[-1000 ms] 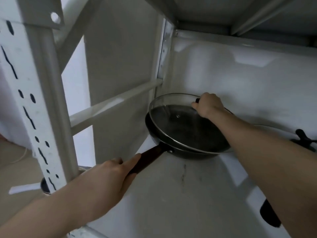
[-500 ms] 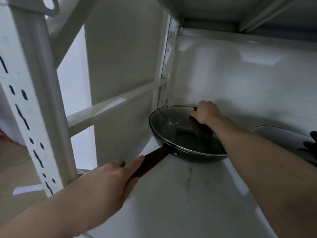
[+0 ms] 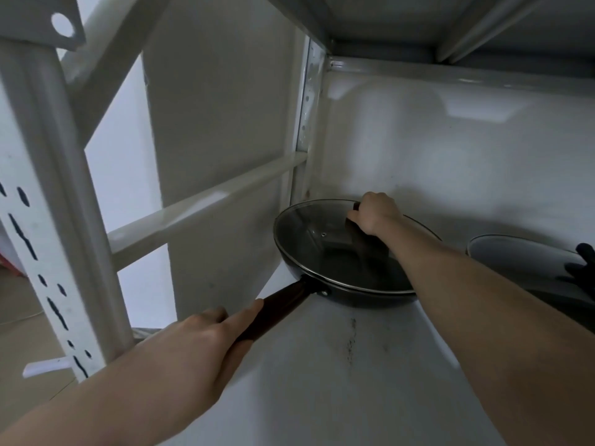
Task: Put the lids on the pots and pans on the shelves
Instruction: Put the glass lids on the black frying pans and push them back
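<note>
A black frying pan (image 3: pixel 357 296) sits in the back left corner of the white shelf (image 3: pixel 338 381). A glass lid (image 3: pixel 315 239) with a metal rim rests flat on the pan. My right hand (image 3: pixel 375 215) grips the lid's dark handle at the lid's far side. My left hand (image 3: pixel 199 346) is wrapped around the pan's dark brown handle (image 3: pixel 283 304), which points toward me and to the left.
A second lidded pan (image 3: pixel 521 259) with a black knob (image 3: pixel 584 268) stands at the right edge. The white slotted upright post (image 3: pixel 48 239) rises at the near left, with a horizontal side rail (image 3: pixel 206 207) behind it. The upper shelf hangs close overhead.
The lid was tilted up at its left edge above the pan; it has come down and now lies flat on the rim. Both hands keep their grips.
</note>
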### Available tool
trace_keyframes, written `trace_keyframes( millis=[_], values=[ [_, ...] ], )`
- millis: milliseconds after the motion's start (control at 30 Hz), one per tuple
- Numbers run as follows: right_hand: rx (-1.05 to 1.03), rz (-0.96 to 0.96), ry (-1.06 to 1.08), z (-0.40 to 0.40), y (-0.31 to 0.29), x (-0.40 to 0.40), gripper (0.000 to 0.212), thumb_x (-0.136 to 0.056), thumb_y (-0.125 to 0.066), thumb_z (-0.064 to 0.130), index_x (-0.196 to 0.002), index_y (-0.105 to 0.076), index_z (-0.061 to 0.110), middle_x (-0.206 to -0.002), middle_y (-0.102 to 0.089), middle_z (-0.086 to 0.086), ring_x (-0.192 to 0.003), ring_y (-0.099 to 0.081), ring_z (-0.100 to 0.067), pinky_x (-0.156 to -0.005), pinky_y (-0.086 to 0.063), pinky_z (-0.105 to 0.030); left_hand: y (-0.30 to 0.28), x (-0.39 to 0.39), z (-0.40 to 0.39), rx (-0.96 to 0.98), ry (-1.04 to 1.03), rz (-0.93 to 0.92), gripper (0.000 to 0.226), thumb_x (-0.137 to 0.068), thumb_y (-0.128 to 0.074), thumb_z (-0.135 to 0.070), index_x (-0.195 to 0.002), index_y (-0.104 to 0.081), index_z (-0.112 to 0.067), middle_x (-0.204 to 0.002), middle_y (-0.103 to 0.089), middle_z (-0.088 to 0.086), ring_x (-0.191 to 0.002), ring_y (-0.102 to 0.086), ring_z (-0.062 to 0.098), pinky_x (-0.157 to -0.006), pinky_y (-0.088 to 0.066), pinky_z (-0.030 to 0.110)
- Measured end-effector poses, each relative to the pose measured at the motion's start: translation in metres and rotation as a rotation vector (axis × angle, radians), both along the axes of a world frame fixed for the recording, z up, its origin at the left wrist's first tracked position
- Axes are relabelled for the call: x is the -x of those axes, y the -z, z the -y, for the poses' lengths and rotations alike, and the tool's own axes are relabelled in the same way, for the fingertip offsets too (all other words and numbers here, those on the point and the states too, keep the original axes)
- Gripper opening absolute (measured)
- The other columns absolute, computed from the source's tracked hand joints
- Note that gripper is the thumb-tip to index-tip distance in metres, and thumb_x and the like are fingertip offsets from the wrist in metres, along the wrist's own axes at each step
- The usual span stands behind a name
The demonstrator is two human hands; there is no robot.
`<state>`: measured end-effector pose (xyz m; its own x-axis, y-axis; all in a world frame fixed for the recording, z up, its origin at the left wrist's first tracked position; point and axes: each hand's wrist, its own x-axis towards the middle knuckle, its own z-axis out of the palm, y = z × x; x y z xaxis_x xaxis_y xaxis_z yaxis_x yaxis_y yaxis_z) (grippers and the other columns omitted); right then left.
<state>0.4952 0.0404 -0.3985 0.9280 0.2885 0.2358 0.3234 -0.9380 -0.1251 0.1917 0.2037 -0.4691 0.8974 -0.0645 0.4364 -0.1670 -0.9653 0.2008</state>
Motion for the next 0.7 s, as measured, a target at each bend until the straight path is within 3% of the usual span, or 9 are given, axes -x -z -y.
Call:
trace_keyframes(
  millis=[67,200,367,500,600,700],
  values=[
    [0.009,-0.003,-0.001,-0.001,0.001,-0.001,0.032,-0.090,-0.052,0.032,-0.095,-0.058,0.001,-0.107,-0.064,-0.021,-0.091,-0.058,-0.035,-0.068,-0.037,-0.032,-0.001,0.002,0.003,0.055,-0.025,-0.071,0.081,-0.065,0.005,-0.062,-0.142,-0.015,-0.048,-0.093,-0.053,-0.013,-0.081,-0.062,0.014,-0.065,-0.046,0.024],
    [0.024,-0.021,0.016,-0.003,0.002,-0.003,0.039,-0.092,-0.049,0.034,-0.106,-0.058,-0.001,-0.112,-0.062,-0.021,-0.101,-0.058,-0.035,-0.070,-0.038,-0.031,-0.004,0.003,0.003,0.059,-0.008,-0.102,0.083,-0.065,0.005,-0.062,-0.143,-0.018,-0.045,-0.088,-0.050,-0.013,-0.080,-0.062,0.015,-0.064,-0.044,0.024],
    [-0.004,-0.040,0.035,-0.002,0.005,-0.003,0.043,-0.094,-0.043,0.036,-0.118,-0.050,0.001,-0.121,-0.058,-0.021,-0.108,-0.055,-0.037,-0.075,-0.037,-0.033,-0.009,0.003,0.007,0.008,-0.044,-0.181,0.086,-0.061,0.012,-0.061,-0.143,-0.006,-0.046,-0.095,-0.047,-0.015,-0.087,-0.060,0.013,-0.075,-0.048,0.023],
    [-0.038,-0.008,0.032,-0.001,0.010,0.000,0.042,-0.095,-0.042,0.034,-0.120,-0.044,0.000,-0.122,-0.057,-0.022,-0.109,-0.055,-0.038,-0.074,-0.036,-0.033,-0.008,0.003,0.006,-0.003,-0.038,-0.168,0.069,-0.076,-0.001,-0.057,-0.144,-0.009,-0.045,-0.092,-0.045,-0.014,-0.083,-0.058,0.014,-0.068,-0.042,0.020],
    [-0.031,-0.002,0.029,-0.001,0.011,0.004,0.039,-0.096,-0.040,0.033,-0.119,-0.043,0.002,-0.122,-0.057,-0.021,-0.109,-0.055,-0.038,-0.074,-0.036,-0.033,-0.009,0.003,0.009,-0.022,-0.076,-0.195,0.066,-0.078,-0.007,-0.051,-0.144,-0.008,-0.046,-0.093,-0.046,-0.013,-0.079,-0.054,0.012,-0.071,-0.042,0.020],
    [0.020,0.021,0.017,0.003,0.010,0.012,0.037,-0.095,-0.043,0.031,-0.121,-0.045,0.005,-0.124,-0.056,-0.019,-0.111,-0.055,-0.037,-0.075,-0.037,-0.033,-0.012,0.004,0.010,0.013,-0.103,-0.209,0.052,-0.091,-0.014,-0.051,-0.143,-0.008,-0.048,-0.101,-0.056,-0.011,-0.090,-0.060,0.012,-0.077,-0.046,0.021]
  ],
)
